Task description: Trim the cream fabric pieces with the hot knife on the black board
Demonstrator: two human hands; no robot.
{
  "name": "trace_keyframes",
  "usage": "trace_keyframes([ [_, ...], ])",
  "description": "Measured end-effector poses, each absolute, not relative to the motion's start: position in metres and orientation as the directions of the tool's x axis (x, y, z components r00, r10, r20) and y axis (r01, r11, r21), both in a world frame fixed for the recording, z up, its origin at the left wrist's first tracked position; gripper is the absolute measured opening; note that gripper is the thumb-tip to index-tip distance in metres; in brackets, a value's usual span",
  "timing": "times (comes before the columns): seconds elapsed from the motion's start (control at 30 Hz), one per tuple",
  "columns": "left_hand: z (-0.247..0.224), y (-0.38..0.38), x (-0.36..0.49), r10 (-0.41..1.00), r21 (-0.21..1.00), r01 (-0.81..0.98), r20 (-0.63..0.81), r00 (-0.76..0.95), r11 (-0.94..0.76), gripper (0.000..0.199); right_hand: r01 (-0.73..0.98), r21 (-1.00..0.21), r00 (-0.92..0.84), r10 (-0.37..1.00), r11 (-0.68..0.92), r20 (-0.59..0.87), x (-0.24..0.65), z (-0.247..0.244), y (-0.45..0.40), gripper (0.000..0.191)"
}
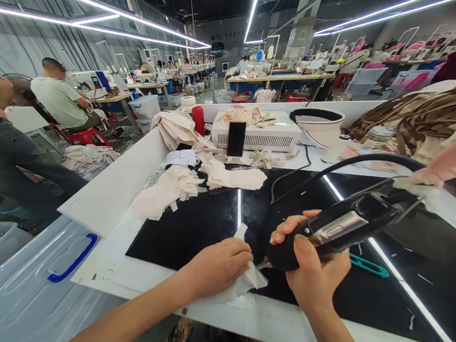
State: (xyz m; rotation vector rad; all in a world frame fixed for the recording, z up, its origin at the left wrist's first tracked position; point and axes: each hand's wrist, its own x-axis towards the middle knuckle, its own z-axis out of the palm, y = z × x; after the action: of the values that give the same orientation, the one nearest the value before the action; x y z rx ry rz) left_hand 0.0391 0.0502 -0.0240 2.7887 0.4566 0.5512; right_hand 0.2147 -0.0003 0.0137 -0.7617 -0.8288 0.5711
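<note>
My right hand (316, 269) is wrapped around a black corded hand tool (333, 228) with a silver panel on its side. Its front end points down toward the black work surface, and its tip is partly hidden. Just left of it, my left hand (222, 265) grips a pale fabric piece (254, 276) near the front edge of the table, fingers pressed together. A narrow end of the fabric sticks up beyond the fingers. Another person's hand (446, 168) reaches in from the right with a pale scrap, close to the tool's cord end.
Two stacks of cut fabric (234, 176) lie at the back of the black sheet (201, 235). Behind stand a white vented box (256, 132), a phone (236, 139) and a round bin (318, 123). A teal tool (369, 265) lies to the right. The cord (367, 157) arches over the sheet.
</note>
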Motion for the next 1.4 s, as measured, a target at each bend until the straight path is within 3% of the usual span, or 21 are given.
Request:
trace_keyframes([
  [1.4,-0.034,0.059,0.014,0.323,0.320,0.223,0.305,0.896,-0.921,0.024,-0.152,-0.784,0.565,0.704,0.602,0.430,0.199,0.017,0.019,0.032],
])
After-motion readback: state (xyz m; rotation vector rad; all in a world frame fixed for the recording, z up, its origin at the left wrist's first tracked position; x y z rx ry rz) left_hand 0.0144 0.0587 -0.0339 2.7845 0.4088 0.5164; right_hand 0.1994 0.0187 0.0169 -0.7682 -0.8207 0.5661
